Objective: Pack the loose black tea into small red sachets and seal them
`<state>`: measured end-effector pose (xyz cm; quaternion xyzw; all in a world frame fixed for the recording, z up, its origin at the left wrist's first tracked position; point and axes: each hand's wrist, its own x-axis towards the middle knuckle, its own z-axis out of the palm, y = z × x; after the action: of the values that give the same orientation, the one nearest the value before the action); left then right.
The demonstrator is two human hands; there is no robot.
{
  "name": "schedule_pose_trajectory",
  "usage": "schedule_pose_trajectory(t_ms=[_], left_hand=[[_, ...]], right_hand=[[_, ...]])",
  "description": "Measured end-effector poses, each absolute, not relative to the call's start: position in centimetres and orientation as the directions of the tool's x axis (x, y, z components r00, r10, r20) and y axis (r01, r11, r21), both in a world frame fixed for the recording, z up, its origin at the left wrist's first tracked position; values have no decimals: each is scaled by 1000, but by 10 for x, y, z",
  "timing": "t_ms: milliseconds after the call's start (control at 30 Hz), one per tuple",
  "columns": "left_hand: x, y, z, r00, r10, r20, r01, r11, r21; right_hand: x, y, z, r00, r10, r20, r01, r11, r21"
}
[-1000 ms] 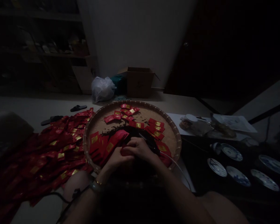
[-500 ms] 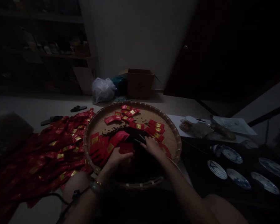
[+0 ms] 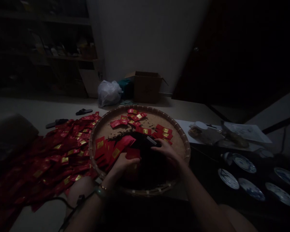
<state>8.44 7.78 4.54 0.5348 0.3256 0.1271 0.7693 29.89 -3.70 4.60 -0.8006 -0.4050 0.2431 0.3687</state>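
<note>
A round woven bamboo tray (image 3: 145, 192) holds a heap of dark, dry tea-like leaves (image 3: 152, 169) in front of me. My left hand (image 3: 122, 165) is closed round a small red packet (image 3: 132, 153) at the heap's left side. Over the leaves, my right hand (image 3: 166, 149) grips a short flat tool with a pale, shiny face (image 3: 151, 141); its exact kind is unclear in the dim light. Flat red packets (image 3: 116, 151) lie fanned out beside my left hand. Plumper red packets with gold labels (image 3: 132, 117) rest toward the tray's far side.
A big pile of red packets (image 3: 70, 145) spreads over the floor at left, near dark slippers (image 3: 84, 111). Behind the tray are a white plastic bag (image 3: 109, 92) and an open cardboard box (image 3: 147, 87). Blue-and-white plates (image 3: 251, 189) stand on a dark surface at right.
My right hand has lifted slightly and turned, so the tool's pale face now shows. My left hand keeps the red packet in about the same place. The view has shifted slightly.
</note>
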Motion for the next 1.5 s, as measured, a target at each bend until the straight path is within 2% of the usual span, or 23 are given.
schedule_pose_trajectory(t_ms=[200,367,567,800,967,1167,1333,1500], left_hand=[[84,79,48,767,538,-349,168,357,919],[86,78,46,794,544,-273,109,314,943],[88,77,36,801,569,-188,0,313,950],[86,79,40,823,539,-179,84,195,977],[85,77,46,829,526,-190,102,191,976],[84,79,44,837,514,-190,119,169,979],[82,78,44,816,511,-271,188,208,960],[82,77,46,807,516,-288,204,214,955]], right_hand=[[273,-37,99,334,938,-90,527,-265,-808],[238,-21,119,162,984,-78,649,-166,-743],[229,-11,115,189,978,-93,673,-198,-712],[234,-12,104,227,972,-54,710,-203,-675],[232,-13,101,266,963,-40,712,-225,-665],[235,-16,106,227,971,-80,647,-212,-733],[251,-25,114,301,945,-130,519,-276,-809],[253,-28,113,281,942,-186,492,-307,-814]])
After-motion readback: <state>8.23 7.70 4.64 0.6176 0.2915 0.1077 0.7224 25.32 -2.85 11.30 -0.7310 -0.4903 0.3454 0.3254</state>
